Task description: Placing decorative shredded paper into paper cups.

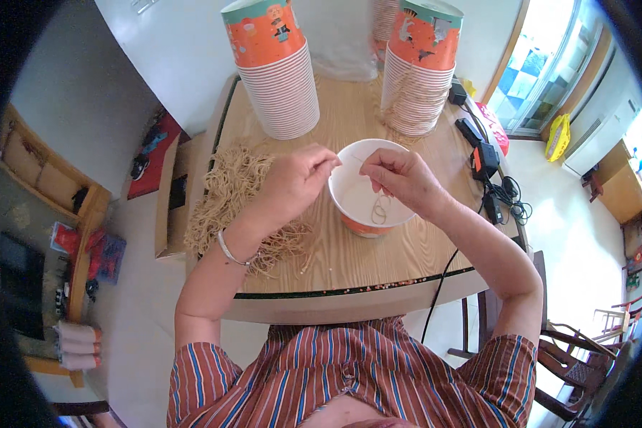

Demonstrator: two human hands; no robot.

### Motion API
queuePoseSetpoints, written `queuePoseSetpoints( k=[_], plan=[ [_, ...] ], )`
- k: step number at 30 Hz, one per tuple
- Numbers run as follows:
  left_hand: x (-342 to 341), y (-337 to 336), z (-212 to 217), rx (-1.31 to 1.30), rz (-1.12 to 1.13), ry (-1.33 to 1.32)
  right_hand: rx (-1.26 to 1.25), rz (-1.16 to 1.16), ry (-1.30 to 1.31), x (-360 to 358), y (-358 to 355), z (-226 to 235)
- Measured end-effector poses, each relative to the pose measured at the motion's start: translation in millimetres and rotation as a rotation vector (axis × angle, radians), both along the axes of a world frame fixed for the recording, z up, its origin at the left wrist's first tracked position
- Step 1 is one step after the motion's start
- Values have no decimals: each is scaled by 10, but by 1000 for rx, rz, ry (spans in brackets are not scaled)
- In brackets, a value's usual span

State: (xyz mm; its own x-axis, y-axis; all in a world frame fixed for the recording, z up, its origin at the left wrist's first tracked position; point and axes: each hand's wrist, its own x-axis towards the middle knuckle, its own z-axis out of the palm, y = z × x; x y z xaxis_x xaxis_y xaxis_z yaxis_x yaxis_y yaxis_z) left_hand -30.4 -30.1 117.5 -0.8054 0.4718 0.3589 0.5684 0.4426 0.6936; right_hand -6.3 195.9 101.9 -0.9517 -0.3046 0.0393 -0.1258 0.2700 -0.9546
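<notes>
Hands meet over a bowl (367,196) at the centre of the frame, an orange paper one with a white inside, standing on the wooden bench (378,257). A thin band (380,209) hangs as a loop from the right hand (399,178) down inside the bowl.

Risk as I judge it: the band is slight and pinched only at the fingertips, so a small slackening could drop it into the bowl. A pull sideways could tip the light bowl, since neither hand steadies its wall. The heap of bands (232,196) left of centre lies partly over the bench edge, and the left forearm resting across it could drag some off.

The left hand (296,182) is nearly closed, thumb and forefinger pinched together at the bowl's left rim; it seems to grip a strand, though this is too fine to be sure. The right hand is likewise almost closed, fingers curled, its tips pinching the top of the band above the bowl's right half.

Two tall cup stacks, one at upper left (278,71), one at upper right (417,68), stand behind.
</notes>
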Motion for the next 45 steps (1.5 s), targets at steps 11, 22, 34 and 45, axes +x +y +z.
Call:
queuePoseSetpoints(
  k=[11, 22, 34, 45],
  plan=[
    [-72, 37, 26, -32, -84, -170, 113, -9, 204, 44, -120, 30],
    [-198, 62, -196, 142, -166, -312, 76, -81, 323, -74, -134, -91],
    [-320, -15, -106, 201, -251, -443, 121, -34, 379, -119, -201, -11],
    [-411, -68, -56, 167, -283, -468, 277, -74, 521, -139, -188, -118]
  ],
)
